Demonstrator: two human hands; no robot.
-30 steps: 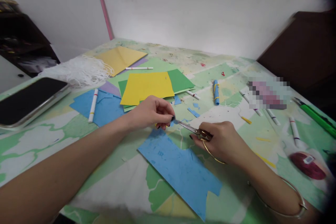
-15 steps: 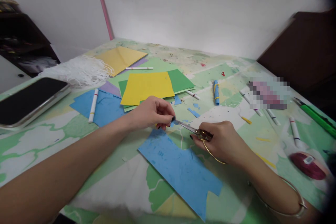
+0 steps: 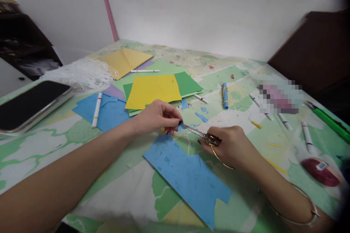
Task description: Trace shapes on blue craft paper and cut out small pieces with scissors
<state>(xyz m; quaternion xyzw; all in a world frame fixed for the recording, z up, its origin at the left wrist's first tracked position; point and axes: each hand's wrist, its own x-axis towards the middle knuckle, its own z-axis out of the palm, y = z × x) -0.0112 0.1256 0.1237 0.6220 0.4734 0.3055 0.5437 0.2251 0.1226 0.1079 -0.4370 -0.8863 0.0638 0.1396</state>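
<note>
My right hand (image 3: 229, 147) is closed round the handles of a pair of scissors (image 3: 195, 131), whose blades point left and look nearly together. Their tips reach the fingertips of my left hand (image 3: 165, 116), which is closed in a pinch. A small bit of blue paper (image 3: 179, 128) shows at those fingertips, mostly hidden by them. Below both hands a larger sheet of blue paper (image 3: 186, 178) with notched edges lies on the table. Behind them are small blue scraps (image 3: 201, 117) and a yellow sheet (image 3: 154, 89) on top of green ones.
At left lie a phone (image 3: 30, 105), a heap of white string (image 3: 82, 72) and more blue paper (image 3: 115, 114) under a marker (image 3: 97, 110). To the right are a tied blue roll (image 3: 225, 96), several markers, a green cutter (image 3: 330, 122) and dark red yarn (image 3: 320, 172).
Almost nothing differs. Both hands and the scissors keep their places, with the scissor tips still at my left fingertips.
</note>
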